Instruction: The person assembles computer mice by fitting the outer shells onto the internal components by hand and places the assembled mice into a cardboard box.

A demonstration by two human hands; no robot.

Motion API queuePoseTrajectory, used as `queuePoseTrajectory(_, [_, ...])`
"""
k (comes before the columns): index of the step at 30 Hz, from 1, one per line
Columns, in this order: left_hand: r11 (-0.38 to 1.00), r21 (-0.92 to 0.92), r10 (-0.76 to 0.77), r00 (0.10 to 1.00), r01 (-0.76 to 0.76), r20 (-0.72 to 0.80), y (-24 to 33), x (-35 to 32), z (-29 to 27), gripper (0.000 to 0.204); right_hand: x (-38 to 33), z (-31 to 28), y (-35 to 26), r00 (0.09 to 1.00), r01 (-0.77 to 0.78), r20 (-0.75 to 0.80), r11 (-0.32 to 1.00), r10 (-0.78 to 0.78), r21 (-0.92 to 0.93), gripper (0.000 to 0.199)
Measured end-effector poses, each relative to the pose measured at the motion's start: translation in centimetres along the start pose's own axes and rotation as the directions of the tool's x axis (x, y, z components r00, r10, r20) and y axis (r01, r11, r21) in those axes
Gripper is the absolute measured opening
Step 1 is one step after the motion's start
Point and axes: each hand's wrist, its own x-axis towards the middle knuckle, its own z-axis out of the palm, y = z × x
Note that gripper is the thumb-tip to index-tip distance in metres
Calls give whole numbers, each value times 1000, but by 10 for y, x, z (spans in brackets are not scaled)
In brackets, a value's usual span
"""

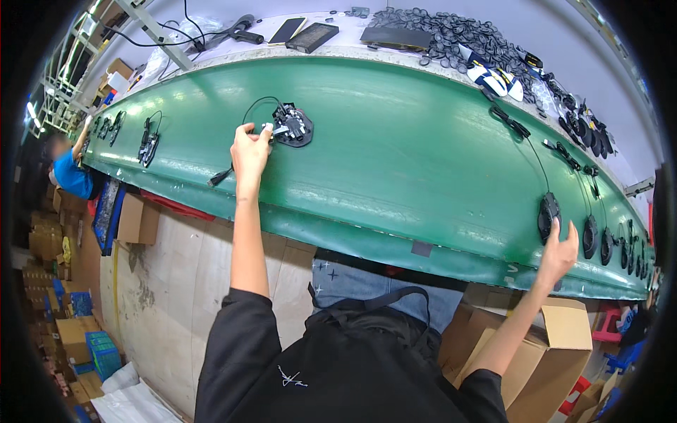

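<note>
My left hand (250,154) is over the green belt, its fingers closed round the cable of an opened computer mouse (295,127). The thumb and a fingertip, with white coverings, sit at the mouse's left edge. Bare inner parts show inside its dark shell. The cable loops above the hand, and its plug (218,176) hangs out on the left. At the right, my right hand (560,252) is open, thumb and fingers apart, the thumb at the near end of a black computer mouse (548,215). This mouse's bundled cable (509,121) lies farther back.
The green conveyor belt (395,155) curves across the view. More black mice (591,236) line its right end; opened ones (148,144) lie left. Behind are a heap of small black rings (465,42), a phone (288,29) and a handheld tool (247,29). A co-worker (70,173) stands far left.
</note>
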Motion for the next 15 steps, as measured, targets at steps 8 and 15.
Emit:
queuePoseTrajectory(8, [893, -434, 212, 961, -117, 177, 70, -123, 26, 45, -52, -80, -271, 561, -607, 635, 258, -532, 752, 40])
queuePoseTrajectory(15, [691, -652, 122, 840, 311, 529, 78, -184, 24, 43, -67, -39, -246, 412, -733, 712, 258, -568, 629, 25])
